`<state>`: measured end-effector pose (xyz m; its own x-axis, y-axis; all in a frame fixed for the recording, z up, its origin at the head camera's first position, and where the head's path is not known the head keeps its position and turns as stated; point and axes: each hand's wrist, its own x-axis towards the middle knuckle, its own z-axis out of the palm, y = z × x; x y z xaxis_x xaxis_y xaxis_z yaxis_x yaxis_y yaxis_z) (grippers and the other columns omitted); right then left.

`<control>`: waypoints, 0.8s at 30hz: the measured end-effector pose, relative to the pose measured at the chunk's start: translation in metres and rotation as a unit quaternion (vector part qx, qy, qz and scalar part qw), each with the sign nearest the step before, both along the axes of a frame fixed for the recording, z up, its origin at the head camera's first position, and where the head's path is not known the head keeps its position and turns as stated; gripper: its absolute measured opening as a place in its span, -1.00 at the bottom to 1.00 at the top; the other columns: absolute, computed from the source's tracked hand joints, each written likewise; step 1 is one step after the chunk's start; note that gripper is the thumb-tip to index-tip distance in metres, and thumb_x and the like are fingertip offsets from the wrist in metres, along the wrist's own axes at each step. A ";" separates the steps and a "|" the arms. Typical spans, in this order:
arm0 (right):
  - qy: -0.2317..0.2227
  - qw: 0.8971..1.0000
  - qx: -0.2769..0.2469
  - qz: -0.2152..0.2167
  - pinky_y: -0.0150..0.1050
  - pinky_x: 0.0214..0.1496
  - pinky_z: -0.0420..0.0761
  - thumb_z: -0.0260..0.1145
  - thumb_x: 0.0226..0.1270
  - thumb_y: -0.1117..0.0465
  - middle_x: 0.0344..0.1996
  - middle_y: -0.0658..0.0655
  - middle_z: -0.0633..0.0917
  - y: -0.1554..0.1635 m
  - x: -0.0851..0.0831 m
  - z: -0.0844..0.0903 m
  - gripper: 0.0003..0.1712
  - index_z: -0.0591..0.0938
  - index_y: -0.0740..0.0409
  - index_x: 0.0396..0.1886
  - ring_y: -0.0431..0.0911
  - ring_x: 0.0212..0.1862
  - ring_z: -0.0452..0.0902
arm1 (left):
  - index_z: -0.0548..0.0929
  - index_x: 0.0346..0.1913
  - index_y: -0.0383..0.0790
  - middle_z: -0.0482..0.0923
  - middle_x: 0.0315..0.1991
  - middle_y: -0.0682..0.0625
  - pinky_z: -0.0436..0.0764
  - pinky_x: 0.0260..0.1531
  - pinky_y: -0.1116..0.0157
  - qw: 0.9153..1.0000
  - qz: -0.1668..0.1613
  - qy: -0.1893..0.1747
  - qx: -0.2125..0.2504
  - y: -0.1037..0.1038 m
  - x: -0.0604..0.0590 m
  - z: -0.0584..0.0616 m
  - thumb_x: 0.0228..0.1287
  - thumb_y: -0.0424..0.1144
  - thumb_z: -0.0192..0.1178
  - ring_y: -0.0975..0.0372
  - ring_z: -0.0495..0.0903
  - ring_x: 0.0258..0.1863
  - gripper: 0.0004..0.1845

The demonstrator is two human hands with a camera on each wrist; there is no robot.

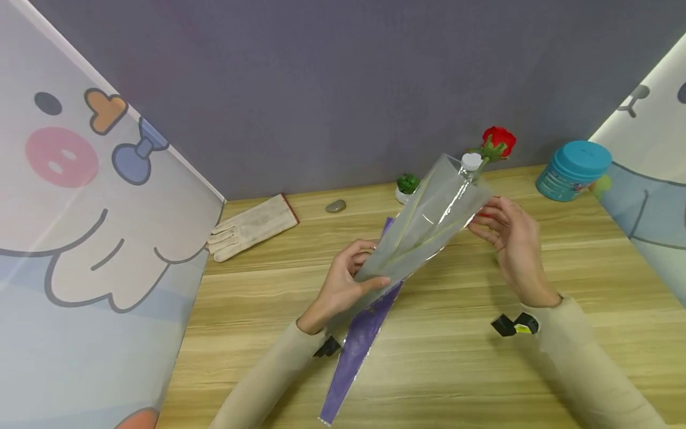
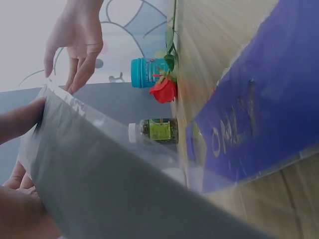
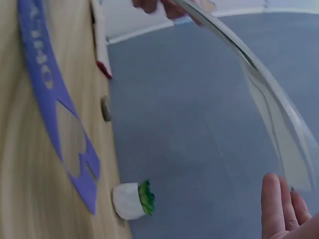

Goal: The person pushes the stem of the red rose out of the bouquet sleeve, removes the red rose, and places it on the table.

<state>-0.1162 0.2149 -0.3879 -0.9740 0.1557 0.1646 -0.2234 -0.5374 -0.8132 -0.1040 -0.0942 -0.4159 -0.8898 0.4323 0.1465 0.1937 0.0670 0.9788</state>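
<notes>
I hold a clear cone-shaped plastic sleeve [image 1: 423,232] slanting above the wooden table [image 1: 482,369]. My left hand [image 1: 351,271] grips its narrow lower end, fingers curled round it. At the wide upper mouth, my right hand [image 1: 495,223] touches the rim with nearly straight fingers [image 3: 279,209]. Seen from the left wrist, the sleeve [image 2: 99,179] fills the lower left and the right hand [image 2: 75,45] reaches down to its edge. A purple printed sleeve [image 1: 356,351] lies flat on the table under my left forearm. A red rose [image 1: 498,142] lies behind the clear sleeve's mouth.
A small bottle with a white cap [image 1: 471,161] stands by the rose. A teal jar [image 1: 573,170] sits far right, a tiny potted plant [image 1: 407,186] and a grey stone [image 1: 335,206] near the back wall, a white glove [image 1: 252,227] at the left. Printed panels flank the table.
</notes>
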 end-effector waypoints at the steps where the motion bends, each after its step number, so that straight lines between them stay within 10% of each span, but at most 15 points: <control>1: 0.000 1.000 -0.020 0.005 -0.23 -0.13 0.81 0.17 0.64 0.19 -0.25 0.15 0.81 0.004 -0.002 0.001 -0.70 0.68 0.36 -0.04 -0.07 -0.24 0.81 | 0.55 0.19 -0.31 0.77 -0.09 -0.38 0.69 -0.18 0.34 1.000 -0.001 0.000 0.000 -0.001 0.001 0.000 0.09 -0.55 0.50 0.33 0.74 -0.26 -0.42; 14: -0.093 0.991 -0.063 0.070 -0.36 -0.10 0.78 0.23 0.56 0.36 -0.13 0.11 0.84 0.020 -0.016 -0.002 -0.81 0.75 0.28 -0.02 -0.13 -0.19 0.76 | 0.55 0.20 -0.28 0.78 -0.05 -0.37 0.70 -0.12 0.36 0.999 -0.018 -0.020 -0.024 -0.002 0.010 -0.006 0.11 -0.53 0.49 0.39 0.73 -0.25 -0.43; 24: -0.075 0.994 -0.062 0.053 -0.39 -0.13 0.76 0.25 0.45 0.54 -0.10 0.07 0.86 0.019 -0.015 -0.003 -0.79 0.74 0.31 -0.07 -0.16 -0.18 0.79 | 0.56 0.15 -0.32 0.77 -0.07 -0.40 0.67 -0.20 0.40 0.999 -0.017 -0.025 -0.019 -0.004 0.011 -0.011 0.12 -0.54 0.47 0.39 0.72 -0.28 -0.48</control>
<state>-0.1312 0.2337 -0.3907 -0.9981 0.0613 0.0025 -0.0418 -0.6496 -0.7591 -0.0933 -0.0978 -0.4269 -0.8801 0.4669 0.0856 0.1482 0.0991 0.9840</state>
